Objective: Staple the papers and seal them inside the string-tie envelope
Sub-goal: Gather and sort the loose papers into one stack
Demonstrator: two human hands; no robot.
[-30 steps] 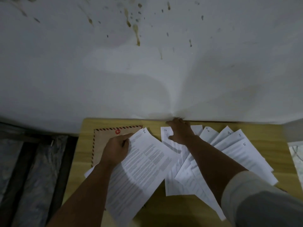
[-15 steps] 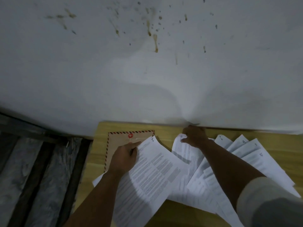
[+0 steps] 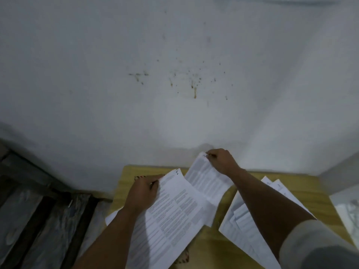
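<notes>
My left hand (image 3: 144, 189) grips the top left edge of a printed sheet marked "1" (image 3: 171, 216), held over the table. My right hand (image 3: 221, 161) pinches the top corner of a second printed sheet marked "2" (image 3: 207, 181), lifted off the table and tucked partly behind the first. The brown string-tie envelope (image 3: 138, 178) with a striped border lies under the left sheet; only its top edge and a bottom corner show. Several more numbered papers (image 3: 244, 222) lie fanned on the right of the table under my right forearm. No stapler is in view.
The small wooden table (image 3: 126, 177) stands against a stained white wall (image 3: 174, 84). Dark slats and plastic-covered floor (image 3: 38, 220) lie to the left. A white object (image 3: 347, 208) sits past the table's right edge.
My right hand has lifted sheet "2" out of the fan and brought it left toward sheet "1". The left hand still holds sheet "1". The camera has tilted up.
</notes>
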